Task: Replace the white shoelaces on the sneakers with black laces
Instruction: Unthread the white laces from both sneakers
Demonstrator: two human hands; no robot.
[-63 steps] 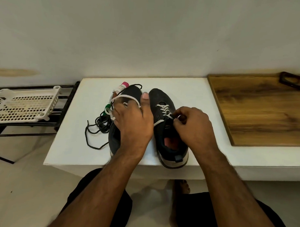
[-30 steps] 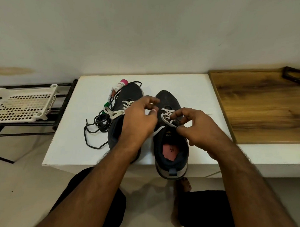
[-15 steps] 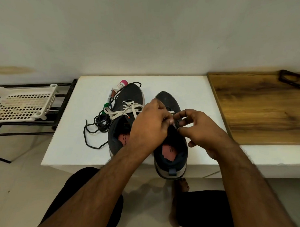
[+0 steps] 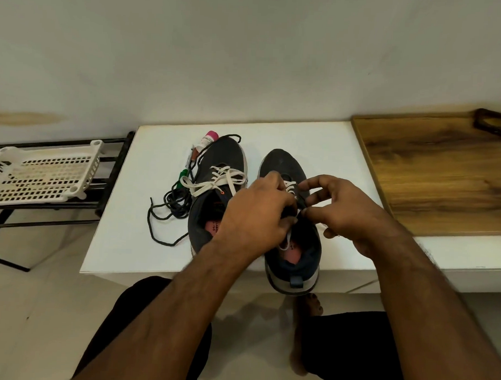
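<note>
Since half a second ago both hands have shifted slightly toward the tongue of the right sneaker (image 4: pixel 292 219), and a loose white lace end (image 4: pixel 286 242) now hangs into its opening. Left hand (image 4: pixel 257 215): fingers curled, pinching the white lace at the eyelets; exact contact is hidden behind the knuckles. Right hand (image 4: pixel 345 213): thumb and forefinger pinch the lace on the other side, remaining fingers loosely curled. Right sneaker: dark knit-looking upper, pale sole, pink insole, heel overhanging the near edge of the white table (image 4: pixel 134 242). Left sneaker (image 4: pixel 215 194) stands just beside it, same build, with its flat white lace (image 4: pixel 215 181) tied in a bow. Black laces (image 4: pixel 169 212), thin round cord, lie in a loose tangle touching the left sneaker's outer side, one strand looping round its toe. Two markers (image 4: pixel 198 154), one pink-capped and one green-capped, lie under that strand. Smooth wooden board (image 4: pixel 443 173), visible grain, abuts the table's right side. White perforated plastic tray (image 4: pixel 45 174) sits on a black metal rack (image 4: pixel 113 168) to the left.
</note>
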